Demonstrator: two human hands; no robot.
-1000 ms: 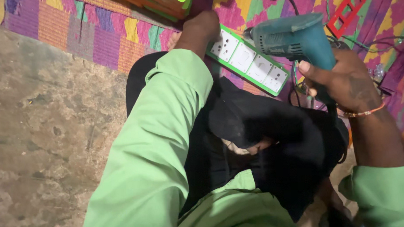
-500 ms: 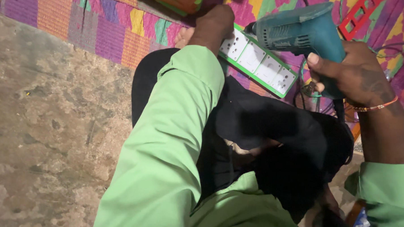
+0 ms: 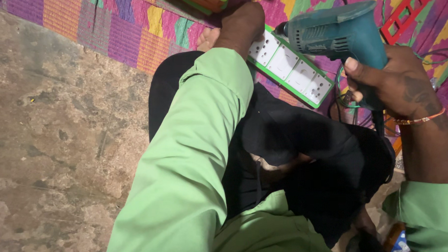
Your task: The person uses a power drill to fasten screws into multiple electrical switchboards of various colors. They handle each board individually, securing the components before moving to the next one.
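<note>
Head-camera view, looking down: a teal electric drill (image 3: 337, 30) sits in the person's right hand (image 3: 393, 80), its nose pointing left toward the end of a white socket strip with a green frame (image 3: 289, 66). The fingers (image 3: 356, 69) of that hand are wrapped tight around the drill's handle, and a thin orange thread bracelet (image 3: 417, 119) circles the wrist. The drill hangs just above the strip, near its upper end; whether the tip touches it cannot be told. The left hand (image 3: 240, 23) reaches across the body and presses down at the top end of the strip, its fingers out of sight behind the back of the hand, so their spread cannot be told. The strip lies slanted on a bright patchwork mat (image 3: 126, 30) of purple, orange, yellow and green. Green sleeves (image 3: 195, 157) cover both arms, and dark trousers (image 3: 309, 158) cover the folded legs. A red plastic frame (image 3: 408, 12) lies on the mat beyond the drill. Bare, mottled concrete floor (image 3: 51, 147) fills the left side.
</note>
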